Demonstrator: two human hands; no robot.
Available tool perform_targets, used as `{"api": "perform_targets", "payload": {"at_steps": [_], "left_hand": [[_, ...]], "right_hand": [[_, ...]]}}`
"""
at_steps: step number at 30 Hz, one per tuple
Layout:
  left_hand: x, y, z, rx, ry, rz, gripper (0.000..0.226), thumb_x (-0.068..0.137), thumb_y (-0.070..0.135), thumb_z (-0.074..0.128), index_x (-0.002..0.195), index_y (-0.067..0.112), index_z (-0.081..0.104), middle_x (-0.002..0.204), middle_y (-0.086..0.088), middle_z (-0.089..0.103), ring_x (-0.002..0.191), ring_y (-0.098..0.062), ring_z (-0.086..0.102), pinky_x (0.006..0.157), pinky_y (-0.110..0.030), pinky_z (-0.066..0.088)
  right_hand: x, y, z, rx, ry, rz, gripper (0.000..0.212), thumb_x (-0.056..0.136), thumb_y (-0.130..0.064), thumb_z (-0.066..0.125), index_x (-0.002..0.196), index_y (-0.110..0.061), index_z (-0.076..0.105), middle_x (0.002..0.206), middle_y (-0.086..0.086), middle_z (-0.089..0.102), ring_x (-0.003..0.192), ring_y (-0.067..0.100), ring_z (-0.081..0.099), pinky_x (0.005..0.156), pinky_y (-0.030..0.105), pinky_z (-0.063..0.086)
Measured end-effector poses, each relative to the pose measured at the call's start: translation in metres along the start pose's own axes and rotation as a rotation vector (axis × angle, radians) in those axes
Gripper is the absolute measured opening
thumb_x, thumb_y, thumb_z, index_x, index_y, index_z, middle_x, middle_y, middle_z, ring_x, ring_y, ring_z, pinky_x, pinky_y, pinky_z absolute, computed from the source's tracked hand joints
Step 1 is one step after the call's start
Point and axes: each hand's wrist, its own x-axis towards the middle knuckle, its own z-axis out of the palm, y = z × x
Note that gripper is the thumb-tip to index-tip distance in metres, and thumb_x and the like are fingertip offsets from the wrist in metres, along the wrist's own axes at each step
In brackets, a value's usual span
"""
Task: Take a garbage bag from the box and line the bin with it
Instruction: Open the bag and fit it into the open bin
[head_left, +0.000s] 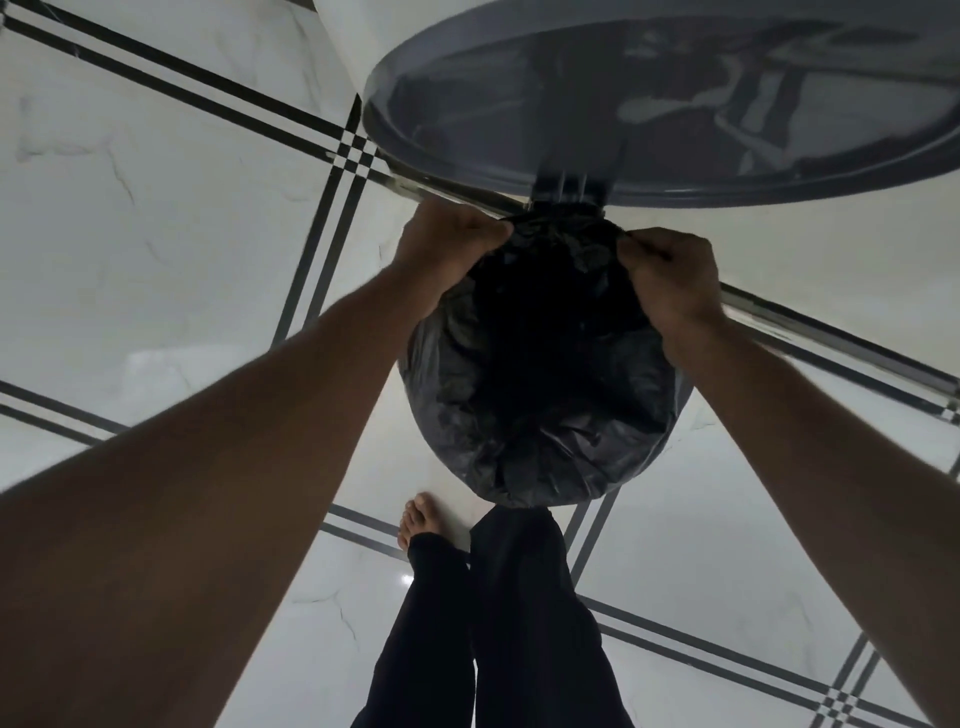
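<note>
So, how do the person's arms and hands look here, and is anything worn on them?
Both forearms are bare up to the frame edge: no sleeves show. The left hand and the right hand wear no gloves, and no rings, watch or bracelet are visible. Lower down, the legs are in dark trousers, and one foot is bare.

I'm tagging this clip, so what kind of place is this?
Probably indoors in a home, room uncertain: glossy white marble-look floor tiles with black stripe borders, a bare foot, and a round grey lidded bin being lined with a black plastic garbage bag.

Bin (680, 400) body under black bag (545, 364); lid (675, 104) cropped at top.
</note>
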Motion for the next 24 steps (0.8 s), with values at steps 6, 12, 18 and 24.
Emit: {"api": "perform_targets", "payload": {"at_steps": [6,12,18,24], "left_hand": [[0.021,0.009,0.001,-0.146,-0.029,-0.204,0.041,0.074,0.027,0.079,0.111,0.012,0.071,0.105,-0.004,0.073,0.098,-0.022,0.070,0.094,-0.039,0.055],[0.034,0.007,0.004,-0.182,-0.133,-0.426,0.035,0.083,0.025,0.072,0.114,0.009,0.068,0.112,-0.009,0.071,0.102,-0.024,0.069,0.095,-0.040,0.055],[0.018,-0.015,-0.009,-0.101,0.007,0.007,0.013,0.087,0.033,0.071,0.081,0.022,0.075,0.070,0.014,0.068,0.062,0.008,0.062,0.066,-0.013,0.047],[-0.027,-0.047,-0.032,-0.080,-0.142,0.114,0.023,0.093,0.022,0.065,0.115,0.022,0.073,0.105,0.008,0.074,0.097,0.003,0.068,0.085,-0.010,0.050]], "right_hand": [[0.025,-0.005,-0.005,0.256,-0.092,0.279,0.006,0.081,-0.022,0.080,0.084,-0.018,0.077,0.085,0.000,0.076,0.079,0.017,0.073,0.072,0.025,0.060],[0.051,0.000,-0.009,0.230,-0.234,0.421,0.007,0.075,-0.016,0.080,0.081,-0.016,0.079,0.094,0.013,0.077,0.082,0.028,0.074,0.083,0.045,0.061],[0.032,0.015,-0.011,0.036,-0.046,0.058,0.024,0.094,-0.035,0.066,0.090,-0.012,0.073,0.083,0.000,0.069,0.077,0.010,0.062,0.062,0.008,0.047],[-0.002,0.054,-0.029,0.103,-0.043,-0.011,0.053,0.095,-0.047,0.055,0.092,0.006,0.063,0.083,0.002,0.058,0.078,0.013,0.051,0.075,0.030,0.042]]}}
